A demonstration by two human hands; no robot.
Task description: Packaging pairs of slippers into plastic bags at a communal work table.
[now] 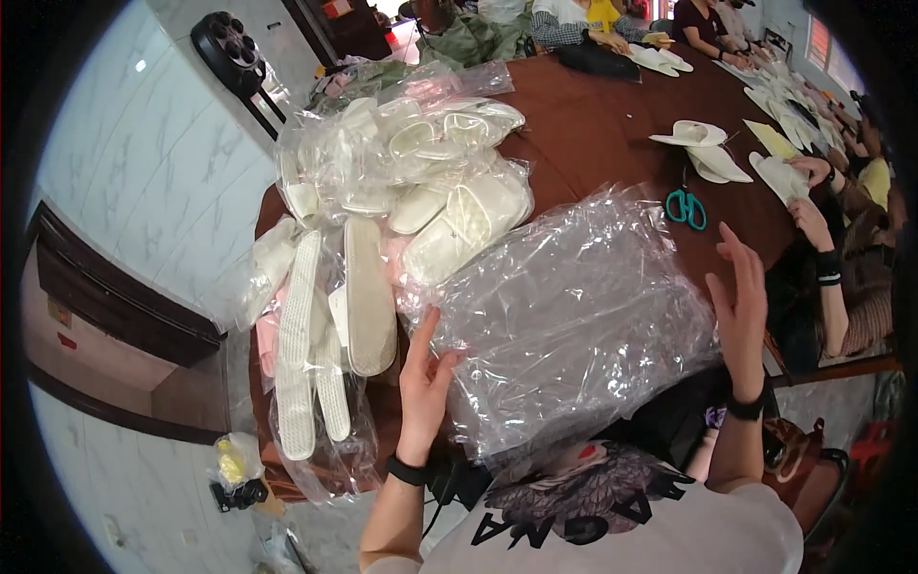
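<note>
A stack of clear plastic bags [564,316] lies flat before me on the brown tablecloth, its surface crinkled and shiny. At its left edge is my left hand [424,383], thumb and fingers apart, nothing gripped. Beyond its right edge my right hand [741,311] is raised with fingers spread and holds nothing. Left of the bags lie bagged white slippers [469,220] in a heap. Closest to my left hand, a slipper with its beige sole [371,297] up lies beside one showing a white textured side [300,354].
Teal-handled scissors [686,209] rest beyond the bags, near a pair of white slippers [706,148]. At the right, a co-worker's hands [813,196] handle a white slipper [779,177]. Other people work along the far edge. A marble-patterned wall [143,163] stands at the left.
</note>
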